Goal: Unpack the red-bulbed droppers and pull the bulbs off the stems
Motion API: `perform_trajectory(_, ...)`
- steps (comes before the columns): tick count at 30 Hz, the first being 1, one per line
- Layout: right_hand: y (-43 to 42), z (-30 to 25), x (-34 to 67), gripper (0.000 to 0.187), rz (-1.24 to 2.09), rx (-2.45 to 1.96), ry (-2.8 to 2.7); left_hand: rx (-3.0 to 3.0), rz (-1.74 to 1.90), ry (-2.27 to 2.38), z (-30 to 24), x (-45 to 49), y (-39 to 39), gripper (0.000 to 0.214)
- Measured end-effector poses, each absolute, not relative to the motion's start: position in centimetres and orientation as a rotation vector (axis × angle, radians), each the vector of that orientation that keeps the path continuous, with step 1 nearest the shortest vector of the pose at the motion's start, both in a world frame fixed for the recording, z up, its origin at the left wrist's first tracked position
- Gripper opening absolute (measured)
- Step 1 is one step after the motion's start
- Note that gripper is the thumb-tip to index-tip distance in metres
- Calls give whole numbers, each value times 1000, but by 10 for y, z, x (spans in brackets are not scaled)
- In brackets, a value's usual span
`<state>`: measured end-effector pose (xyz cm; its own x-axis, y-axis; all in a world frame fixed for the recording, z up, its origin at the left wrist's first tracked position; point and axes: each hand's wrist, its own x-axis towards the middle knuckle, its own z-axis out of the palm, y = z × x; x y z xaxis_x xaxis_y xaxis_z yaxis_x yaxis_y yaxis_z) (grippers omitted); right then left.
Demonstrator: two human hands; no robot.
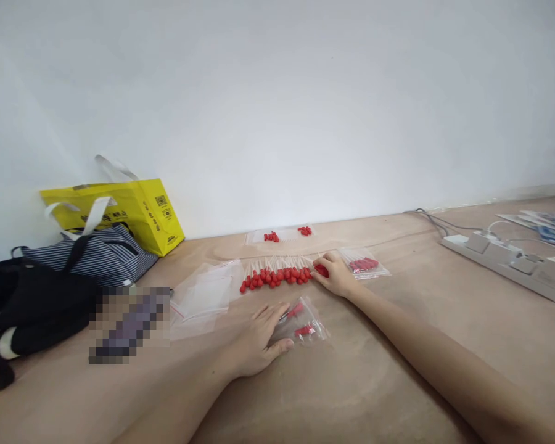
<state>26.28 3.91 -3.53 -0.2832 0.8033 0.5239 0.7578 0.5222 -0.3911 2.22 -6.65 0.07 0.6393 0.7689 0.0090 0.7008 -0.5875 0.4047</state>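
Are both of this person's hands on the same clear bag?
No, the left hand is at the nearest clear bag, while the right hand is at the red-tipped sticks.

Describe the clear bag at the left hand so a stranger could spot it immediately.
On the brown table, find the row of red-tipped sticks. Nearer the camera, the left hand overlaps a clear bag holding red pieces. It is the only bag with red contents on the camera's side of that row.

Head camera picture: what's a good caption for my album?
Left hand at a clear plastic bag, right hand at a row of thin, pale, red-tipped sticks.
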Motion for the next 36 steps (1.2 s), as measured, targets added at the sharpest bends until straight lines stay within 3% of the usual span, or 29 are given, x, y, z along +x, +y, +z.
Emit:
perform_trajectory(4,37,-35,260,29,150,-1236,-2070,2498,264,1178,-1,21,-66,59)
perform_trajectory(14,47,-40,269,24,193,-1530,-1720,2497,256,1175,0,22,-66,58)
perform_trajectory(20,24,-33,267,18,222,-1442,-1731,2490,418,1125,-2,17,-65,56)
perform_trajectory(28,-44,-25,257,8,584,-1019,-2172,2454,505,1086,-2,15,-66,44)
perform_trajectory(36,-45,-19,243,34,736,-859,-2189,2427,476,1122,-7,16,-64,42)
